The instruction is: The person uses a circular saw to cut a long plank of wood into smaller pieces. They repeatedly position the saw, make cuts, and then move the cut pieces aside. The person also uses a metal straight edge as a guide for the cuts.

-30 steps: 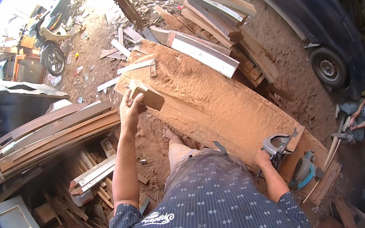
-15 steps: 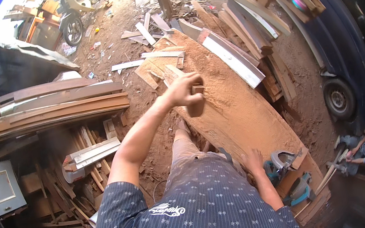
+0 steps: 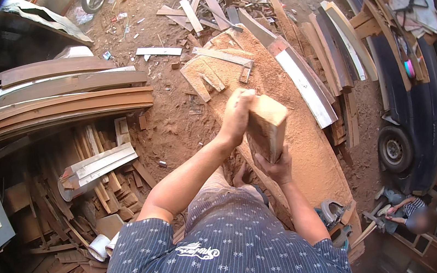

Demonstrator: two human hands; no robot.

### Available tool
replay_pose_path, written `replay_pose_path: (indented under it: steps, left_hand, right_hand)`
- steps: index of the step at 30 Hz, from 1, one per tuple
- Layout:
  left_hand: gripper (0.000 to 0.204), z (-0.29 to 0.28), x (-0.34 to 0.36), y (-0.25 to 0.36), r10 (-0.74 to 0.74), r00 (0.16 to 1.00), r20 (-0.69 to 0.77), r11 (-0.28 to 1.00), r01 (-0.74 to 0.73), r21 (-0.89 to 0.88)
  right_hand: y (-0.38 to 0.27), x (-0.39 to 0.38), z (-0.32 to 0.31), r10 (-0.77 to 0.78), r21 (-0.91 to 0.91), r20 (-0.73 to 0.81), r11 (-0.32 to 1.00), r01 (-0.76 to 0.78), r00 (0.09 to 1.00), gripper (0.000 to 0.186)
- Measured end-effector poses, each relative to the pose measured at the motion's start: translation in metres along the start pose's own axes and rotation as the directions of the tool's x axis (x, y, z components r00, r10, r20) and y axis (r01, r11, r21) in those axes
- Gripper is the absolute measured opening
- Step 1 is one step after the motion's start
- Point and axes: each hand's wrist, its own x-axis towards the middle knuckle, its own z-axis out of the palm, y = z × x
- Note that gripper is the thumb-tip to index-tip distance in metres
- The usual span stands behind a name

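Observation:
A thick wooden block [image 3: 267, 130] is held up above the workbench, tilted, its pale sawn end toward the far right. My left hand [image 3: 237, 113] grips its upper left side, with the fingers partly hidden behind the wood. From below, my right hand [image 3: 277, 168] clasps the lower end, thumb on the near side. Under both hands lies the long board-topped bench [image 3: 311, 171], coated in sawdust. On its far part rests an L-shaped piece [image 3: 224, 56], perhaps a try square. A teal circular saw [image 3: 333, 214] sits at the near right end, close to my right forearm.
Stacked planks [image 3: 71, 106] stand at left above scrap wood [image 3: 68, 211]. More boards [image 3: 306, 89] lean along the bench's right side, near a dark blue vehicle [image 3: 421, 126]. Another person [image 3: 404, 208] sits at lower right. Offcuts [image 3: 191, 15] litter the far ground.
My right hand has left the bench near the saw and taken hold of the block. The left hand has shifted right, and the block is now tilted with its sawn end showing.

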Motion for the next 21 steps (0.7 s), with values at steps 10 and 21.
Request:
replay_pose_path:
  steps: [10,21]
  left_hand:
    - [0.038,-0.033,-0.051,0.170,0.563,0.652,0.507,0.822,-0.376,-0.428]
    - [0.023,-0.095,-0.019,0.185,0.624,0.763,0.170,0.715,-0.470,-0.518]
  right_hand:
    - [0.050,0.019,0.014,0.180,-0.517,0.092,0.849,-0.108,0.979,0.060]
    - [0.124,0.034,0.046,0.420,-0.702,0.106,0.674,-0.231,0.901,0.067]
